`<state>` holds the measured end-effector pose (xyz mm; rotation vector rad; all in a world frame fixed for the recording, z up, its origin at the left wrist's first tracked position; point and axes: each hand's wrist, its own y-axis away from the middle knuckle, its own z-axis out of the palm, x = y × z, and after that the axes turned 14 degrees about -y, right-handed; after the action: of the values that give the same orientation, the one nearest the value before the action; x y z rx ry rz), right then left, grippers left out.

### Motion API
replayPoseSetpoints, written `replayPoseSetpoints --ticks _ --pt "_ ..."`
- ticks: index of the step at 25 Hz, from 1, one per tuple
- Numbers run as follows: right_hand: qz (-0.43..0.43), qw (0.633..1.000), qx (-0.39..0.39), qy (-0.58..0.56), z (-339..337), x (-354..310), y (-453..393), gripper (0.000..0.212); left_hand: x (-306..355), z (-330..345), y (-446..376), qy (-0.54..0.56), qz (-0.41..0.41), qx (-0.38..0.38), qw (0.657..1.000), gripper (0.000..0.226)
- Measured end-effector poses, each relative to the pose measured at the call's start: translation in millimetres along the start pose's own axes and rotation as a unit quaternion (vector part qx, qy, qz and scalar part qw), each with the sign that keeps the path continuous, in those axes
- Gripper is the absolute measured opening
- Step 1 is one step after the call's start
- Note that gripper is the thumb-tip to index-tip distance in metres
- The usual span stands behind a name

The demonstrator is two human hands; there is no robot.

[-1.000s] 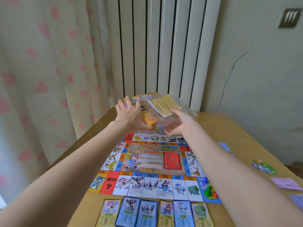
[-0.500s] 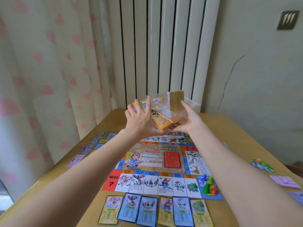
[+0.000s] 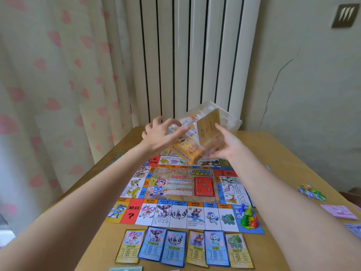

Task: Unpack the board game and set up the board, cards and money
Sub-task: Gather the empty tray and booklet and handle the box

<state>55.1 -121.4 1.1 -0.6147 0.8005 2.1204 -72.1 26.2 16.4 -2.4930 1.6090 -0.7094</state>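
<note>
Both hands, left (image 3: 162, 133) and right (image 3: 227, 144), are gripping the clear box (image 3: 205, 133), now tipping it steeper above the board (image 3: 181, 192), seemingly raised

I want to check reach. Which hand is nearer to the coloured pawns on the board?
Right. The right hand holds the clear box on the pawns' side; the left hand holds it further left.

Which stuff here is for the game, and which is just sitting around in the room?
For the game:
- clear game box, held up by the left hand and right hand
- board
- card row
- red card stack
- pawns
- paper money

Just in the room:
- curtain
- radiator
- cracked wall
</note>
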Motion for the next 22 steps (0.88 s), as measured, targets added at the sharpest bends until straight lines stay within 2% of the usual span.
replayPoseSetpoints --ticks 2,5,7,9,11,13,16,17,18,20,22 --pt "0.009 1.0 0.007 0.009 -3.2 -2.0 0.6 0.071 6.5 -12.9 -14.7 0.044 -0.014 -0.008 0.999 0.077" --pt "0.021 0.999 -0.01 0.025 -7.2 -4.5 1.2 0.066 23.8 -21.4 -26.5 0.079 0.004 -0.117 0.99 0.067" --pt "0.032 0.998 -0.037 0.041 -7.4 -3.1 2.5 0.056 28.6 -20.2 -32.8 0.105 -0.013 -0.153 0.983 0.047" --pt "0.039 0.996 -0.054 0.053 -8.4 -0.6 3.1 0.045 28.7 -15.8 -36.5 0.108 -0.023 -0.139 0.984 0.023" --pt "0.033 0.996 -0.064 0.052 -10.6 1.7 2.5 0.038 28.7 -11.4 -38.1 0.079 -0.017 -0.103 0.991 0.017" --pt "0.029 0.995 -0.078 0.061 -13.6 3.8 0.1 0.035 33.2 -6.5 -33.4 0.046 -0.009 -0.081 0.996 0.021" --pt "0.011 0.994 -0.085 0.07 -13.1 4.0 1.7 0.023 42.9 4.5 -29.0 -0.036 0.003 -0.046 0.998 0.041" --pt "-0.003 0.995 -0.079 0.065 -13.9 1.6 2.2 0.016 44.4 6.1 -28.4 -0.01 0.002 -0.03 1.0 0.047" --pt "-0.013 0.996 -0.073 0.057 -16.8 -2.7 0.9 0.014 43.9 3.6 -27.9 0.061 -0.015 -0.014 0.998 0.05" --pt "-0.013 0.994 -0.092 0.057 -26.7 -17.0 -1.0 0.021 31.0 -7.3 -30.5 0.237 -0.074 0.01 0.969 0.051" --pt "0.002 0.982 -0.146 0.124 -35.0 -30.0 3.1 0.029 9.0 -16.3 -30.6 0.331 -0.109 -0.056 0.936 0.052"
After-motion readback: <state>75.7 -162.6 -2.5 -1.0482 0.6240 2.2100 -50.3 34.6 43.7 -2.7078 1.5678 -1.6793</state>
